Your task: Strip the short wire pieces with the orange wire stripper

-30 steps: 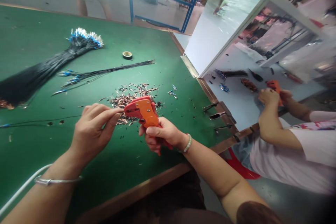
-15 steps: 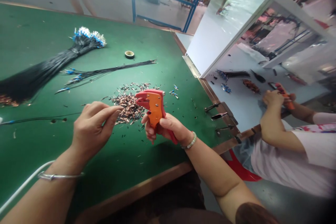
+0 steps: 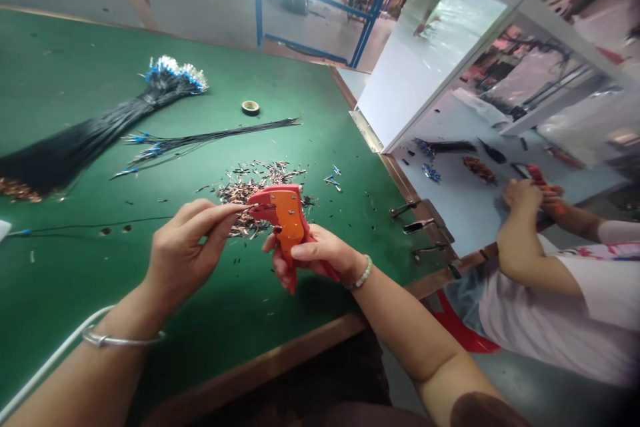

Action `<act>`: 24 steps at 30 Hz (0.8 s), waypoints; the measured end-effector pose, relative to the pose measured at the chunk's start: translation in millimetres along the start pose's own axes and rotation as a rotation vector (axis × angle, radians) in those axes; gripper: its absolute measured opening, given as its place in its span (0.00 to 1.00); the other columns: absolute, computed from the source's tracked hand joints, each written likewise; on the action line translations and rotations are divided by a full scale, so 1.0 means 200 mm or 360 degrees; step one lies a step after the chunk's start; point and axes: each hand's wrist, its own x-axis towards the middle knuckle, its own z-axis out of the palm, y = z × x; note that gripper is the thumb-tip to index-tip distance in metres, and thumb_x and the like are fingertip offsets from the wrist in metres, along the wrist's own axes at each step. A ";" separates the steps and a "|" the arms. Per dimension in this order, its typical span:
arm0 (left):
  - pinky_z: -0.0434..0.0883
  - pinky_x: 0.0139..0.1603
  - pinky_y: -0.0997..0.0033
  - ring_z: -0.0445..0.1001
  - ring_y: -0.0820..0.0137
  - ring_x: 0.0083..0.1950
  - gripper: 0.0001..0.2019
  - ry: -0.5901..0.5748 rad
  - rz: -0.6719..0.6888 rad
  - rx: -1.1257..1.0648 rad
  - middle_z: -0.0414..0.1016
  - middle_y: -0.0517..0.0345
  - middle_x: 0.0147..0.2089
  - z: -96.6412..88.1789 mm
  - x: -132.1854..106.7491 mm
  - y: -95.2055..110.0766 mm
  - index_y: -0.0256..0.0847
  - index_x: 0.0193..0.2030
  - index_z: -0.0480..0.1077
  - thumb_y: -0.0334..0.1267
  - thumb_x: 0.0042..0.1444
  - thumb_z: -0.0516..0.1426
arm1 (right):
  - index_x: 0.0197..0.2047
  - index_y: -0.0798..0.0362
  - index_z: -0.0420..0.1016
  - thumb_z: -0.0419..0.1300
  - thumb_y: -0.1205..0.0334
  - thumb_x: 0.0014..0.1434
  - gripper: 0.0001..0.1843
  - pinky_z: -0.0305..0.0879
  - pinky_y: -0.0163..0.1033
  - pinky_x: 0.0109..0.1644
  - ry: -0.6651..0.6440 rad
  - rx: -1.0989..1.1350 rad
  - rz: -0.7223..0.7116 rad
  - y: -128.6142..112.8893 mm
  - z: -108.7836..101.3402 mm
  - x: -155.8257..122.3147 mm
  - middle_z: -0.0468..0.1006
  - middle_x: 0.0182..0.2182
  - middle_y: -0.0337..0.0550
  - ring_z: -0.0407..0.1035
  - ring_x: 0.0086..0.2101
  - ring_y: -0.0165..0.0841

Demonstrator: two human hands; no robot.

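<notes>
My left hand [image 3: 193, 247] pinches a thin black wire [image 3: 100, 225] between thumb and forefinger, with its end reaching towards the jaws of an orange wire stripper [image 3: 285, 217]. My right hand [image 3: 313, 257] grips that stripper by its handle. Under the tool lies a heap of cut wire scraps [image 3: 250, 200] with copper ends, on the green table mat [image 3: 240, 307]. Farther up are a thick bundle of black wires with blue terminals [image 3: 110, 123] and a thinner bundle [image 3: 200, 139].
A small tape roll [image 3: 251, 107] sits beyond the heap. Metal clips [image 3: 420, 220] line the table's right edge. Past that edge, a co-worker's hands [image 3: 523, 203] work at a neighbouring white table [image 3: 450, 207]. A white panel [image 3: 430, 60] and a blue metal rack [image 3: 320, 7] stand farther off.
The stripper swung upright, then tilted back with its jaws towards the wire end in my left hand. My left hand stayed nearly still. The co-worker's hands shifted slightly.
</notes>
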 end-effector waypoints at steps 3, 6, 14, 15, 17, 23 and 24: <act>0.73 0.39 0.73 0.74 0.74 0.35 0.10 -0.0007 -0.0007 0.0004 0.76 0.59 0.37 0.01 -0.01 -0.01 0.46 0.50 0.77 0.32 0.63 0.60 | 0.54 0.61 0.72 0.69 0.50 0.59 0.28 0.76 0.40 0.32 -0.0031 0.0005 0.0021 0.01 0.00 0.00 0.77 0.34 0.45 0.75 0.31 0.34; 0.73 0.38 0.70 0.74 0.71 0.35 0.12 -0.0011 -0.0045 -0.0004 0.77 0.59 0.36 0.02 -0.02 -0.01 0.51 0.50 0.77 0.32 0.63 0.60 | 0.53 0.61 0.73 0.69 0.48 0.58 0.28 0.76 0.39 0.32 0.0000 -0.0008 0.0065 0.00 0.01 -0.01 0.78 0.34 0.46 0.75 0.30 0.33; 0.71 0.37 0.77 0.72 0.77 0.34 0.11 0.0026 0.0037 -0.0006 0.76 0.61 0.37 0.02 -0.02 -0.02 0.45 0.50 0.77 0.30 0.62 0.61 | 0.50 0.60 0.74 0.69 0.44 0.58 0.29 0.76 0.38 0.31 0.0045 -0.0037 0.0106 -0.01 0.02 -0.01 0.79 0.31 0.44 0.76 0.28 0.33; 0.70 0.37 0.77 0.72 0.77 0.34 0.11 0.0025 0.0035 -0.0008 0.75 0.61 0.37 0.01 -0.02 -0.02 0.45 0.50 0.77 0.30 0.62 0.61 | 0.50 0.60 0.74 0.69 0.44 0.58 0.29 0.76 0.38 0.30 0.0057 -0.0040 0.0113 -0.01 0.02 -0.01 0.79 0.30 0.44 0.76 0.28 0.33; 0.70 0.37 0.78 0.72 0.78 0.34 0.11 0.0028 0.0052 -0.0018 0.75 0.61 0.37 0.01 -0.02 -0.02 0.44 0.49 0.77 0.29 0.62 0.62 | 0.49 0.60 0.74 0.69 0.43 0.58 0.29 0.75 0.37 0.29 0.0073 -0.0039 0.0128 -0.01 0.02 -0.01 0.79 0.29 0.43 0.76 0.27 0.33; 0.70 0.38 0.77 0.73 0.76 0.35 0.09 0.0028 0.0074 -0.0005 0.76 0.60 0.37 0.02 -0.03 -0.03 0.43 0.48 0.78 0.30 0.62 0.61 | 0.47 0.60 0.74 0.69 0.42 0.58 0.28 0.75 0.35 0.26 0.0089 -0.0060 0.0144 -0.01 0.02 -0.02 0.78 0.28 0.41 0.76 0.25 0.32; 0.70 0.39 0.76 0.73 0.76 0.35 0.09 0.0021 0.0060 0.0003 0.76 0.60 0.37 0.02 -0.03 -0.03 0.43 0.48 0.78 0.30 0.62 0.61 | 0.46 0.60 0.74 0.69 0.42 0.58 0.28 0.75 0.35 0.25 0.0099 -0.0075 0.0144 0.00 0.02 -0.02 0.78 0.27 0.41 0.76 0.24 0.31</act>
